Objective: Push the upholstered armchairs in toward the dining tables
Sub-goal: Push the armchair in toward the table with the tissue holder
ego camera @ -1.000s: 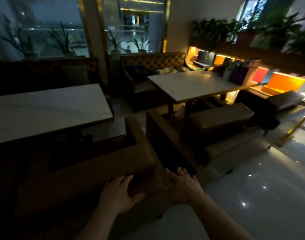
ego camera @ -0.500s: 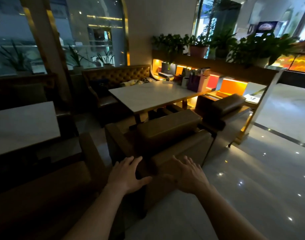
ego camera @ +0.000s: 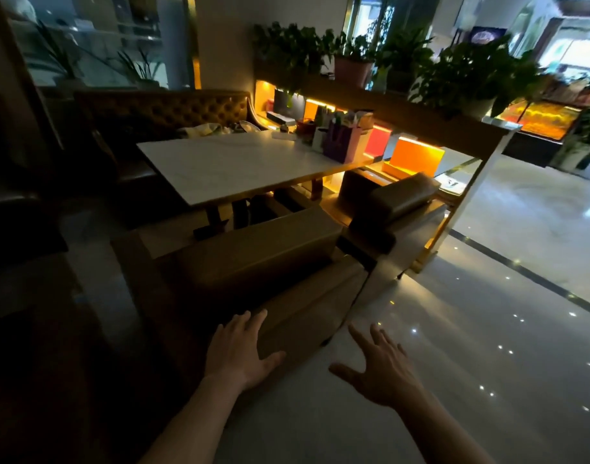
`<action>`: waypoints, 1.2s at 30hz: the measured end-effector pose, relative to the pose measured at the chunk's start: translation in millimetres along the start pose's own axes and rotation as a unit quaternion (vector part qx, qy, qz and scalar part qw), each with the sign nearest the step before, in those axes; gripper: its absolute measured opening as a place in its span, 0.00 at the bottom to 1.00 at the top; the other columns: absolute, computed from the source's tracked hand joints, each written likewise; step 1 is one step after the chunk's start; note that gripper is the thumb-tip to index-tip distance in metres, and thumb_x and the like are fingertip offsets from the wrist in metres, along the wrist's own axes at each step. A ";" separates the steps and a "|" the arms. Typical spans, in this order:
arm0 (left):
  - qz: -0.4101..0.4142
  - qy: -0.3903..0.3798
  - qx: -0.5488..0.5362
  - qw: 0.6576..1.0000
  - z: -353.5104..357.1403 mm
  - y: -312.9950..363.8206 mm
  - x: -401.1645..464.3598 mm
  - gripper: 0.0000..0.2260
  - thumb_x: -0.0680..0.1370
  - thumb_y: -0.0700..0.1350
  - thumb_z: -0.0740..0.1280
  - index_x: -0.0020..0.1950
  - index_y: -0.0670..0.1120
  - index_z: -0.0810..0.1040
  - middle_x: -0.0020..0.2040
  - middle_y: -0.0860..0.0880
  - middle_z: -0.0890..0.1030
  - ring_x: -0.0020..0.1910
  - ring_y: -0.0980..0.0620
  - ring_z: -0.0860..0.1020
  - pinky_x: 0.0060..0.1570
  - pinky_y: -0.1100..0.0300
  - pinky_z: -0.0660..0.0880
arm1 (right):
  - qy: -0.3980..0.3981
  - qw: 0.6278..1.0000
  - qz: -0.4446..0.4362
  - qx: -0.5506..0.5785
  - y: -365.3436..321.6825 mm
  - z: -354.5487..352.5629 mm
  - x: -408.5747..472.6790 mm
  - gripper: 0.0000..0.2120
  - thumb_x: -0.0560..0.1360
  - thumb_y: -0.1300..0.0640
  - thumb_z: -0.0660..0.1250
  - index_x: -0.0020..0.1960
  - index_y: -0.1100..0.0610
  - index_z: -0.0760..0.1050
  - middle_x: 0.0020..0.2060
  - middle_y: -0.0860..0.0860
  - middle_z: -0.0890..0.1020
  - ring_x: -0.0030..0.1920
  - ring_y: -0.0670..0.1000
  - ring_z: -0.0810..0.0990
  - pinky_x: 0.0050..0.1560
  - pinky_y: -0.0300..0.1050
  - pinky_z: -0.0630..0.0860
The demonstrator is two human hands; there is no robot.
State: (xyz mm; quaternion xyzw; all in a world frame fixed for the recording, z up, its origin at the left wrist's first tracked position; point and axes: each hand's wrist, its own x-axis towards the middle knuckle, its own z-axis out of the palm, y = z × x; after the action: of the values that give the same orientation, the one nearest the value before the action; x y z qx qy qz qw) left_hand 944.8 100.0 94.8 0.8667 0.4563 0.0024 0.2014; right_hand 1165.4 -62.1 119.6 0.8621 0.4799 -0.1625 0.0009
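Dim dining area, head view looking down and forward. Left hand (ego camera: 240, 353) — fingers spread, palm down, laid on the back edge of the near armchair (ego camera: 263, 262); flat contact, not a closed grip. Right hand (ego camera: 380, 370) — fingers splayed, over the glossy floor (ego camera: 487, 329) just to the right of that chair's back corner; it holds nothing, and whether it touches the chair cannot be told from this view.

Near armchair: brown upholstery, back toward the camera, seat facing the near edge of the white marble tabletop (ego camera: 240, 165). A gap shows between its seat and the tabletop edge, with the table's dark legs visible there.

Second armchair (ego camera: 390, 202): just beside the first on its right, at the near right corner of the tabletop, angled slightly.

Far edge of the tabletop: tufted bench sofa (ego camera: 163, 112) along it. Far right corner carries a purple paper bag (ego camera: 340, 144) and small items too dim to identify. Lit shelving unit (ego camera: 417, 155) with orange panels stands right of the table, potted plants (ego camera: 467, 72) along its top.
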 end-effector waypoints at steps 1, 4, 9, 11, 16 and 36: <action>-0.005 -0.008 -0.002 1.000 8.5 4.2 18.6 0.43 0.72 0.73 0.60 0.80 0.58 0.47 0.81 0.49 0.52 0.79 0.48 0.49 0.77 0.46 0.48 | -0.016 1.000 0.007 -0.009 11.2 -2.8 17.7 0.49 0.66 0.19 0.52 0.79 0.39 0.41 0.81 0.56 0.46 0.80 0.57 0.46 0.78 0.60 0.51; -0.026 -0.038 -0.013 0.999 26.9 16.7 61.7 0.44 0.72 0.74 0.59 0.80 0.57 0.47 0.81 0.49 0.51 0.79 0.48 0.49 0.77 0.46 0.48 | -0.048 0.998 0.017 -0.024 41.5 -10.4 67.9 0.50 0.65 0.19 0.52 0.79 0.39 0.41 0.81 0.56 0.46 0.80 0.57 0.47 0.78 0.61 0.52; -0.056 -0.062 -0.019 0.996 33.5 29.5 115.5 0.44 0.71 0.74 0.60 0.80 0.58 0.46 0.81 0.50 0.51 0.79 0.48 0.50 0.77 0.46 0.48 | -0.058 0.998 -0.009 -0.026 61.3 -24.4 138.2 0.47 0.69 0.22 0.55 0.80 0.41 0.43 0.81 0.56 0.48 0.80 0.57 0.47 0.77 0.58 0.52; -0.070 -0.060 -0.024 0.995 35.8 34.4 135.8 0.44 0.71 0.74 0.61 0.80 0.59 0.46 0.81 0.50 0.51 0.79 0.48 0.51 0.77 0.46 0.49 | -0.059 0.998 -0.024 -0.026 66.3 -24.9 167.8 0.48 0.69 0.22 0.54 0.80 0.42 0.44 0.81 0.56 0.49 0.80 0.57 0.47 0.77 0.58 0.53; -0.121 -0.069 -0.022 0.990 57.6 36.3 177.0 0.45 0.71 0.74 0.62 0.80 0.59 0.46 0.81 0.51 0.51 0.78 0.48 0.53 0.76 0.47 0.52 | -0.099 0.991 -0.076 -0.043 81.8 -10.6 247.7 0.49 0.67 0.21 0.53 0.80 0.42 0.44 0.80 0.57 0.49 0.80 0.58 0.48 0.77 0.59 0.53; -0.271 -0.049 0.001 0.961 148.4 -2.1 256.6 0.49 0.65 0.77 0.63 0.79 0.61 0.47 0.79 0.53 0.56 0.77 0.48 0.54 0.76 0.50 0.48 | -0.107 0.949 -0.256 -0.152 80.0 75.6 461.6 0.54 0.64 0.20 0.59 0.77 0.37 0.31 0.80 0.55 0.38 0.77 0.63 0.33 0.72 0.77 0.47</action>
State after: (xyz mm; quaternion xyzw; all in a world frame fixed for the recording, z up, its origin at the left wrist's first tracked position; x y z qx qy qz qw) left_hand 1120.8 252.8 -88.5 0.7099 0.6635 -0.0954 0.2160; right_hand 1435.0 264.7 -94.1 0.6778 0.7002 -0.1735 0.1420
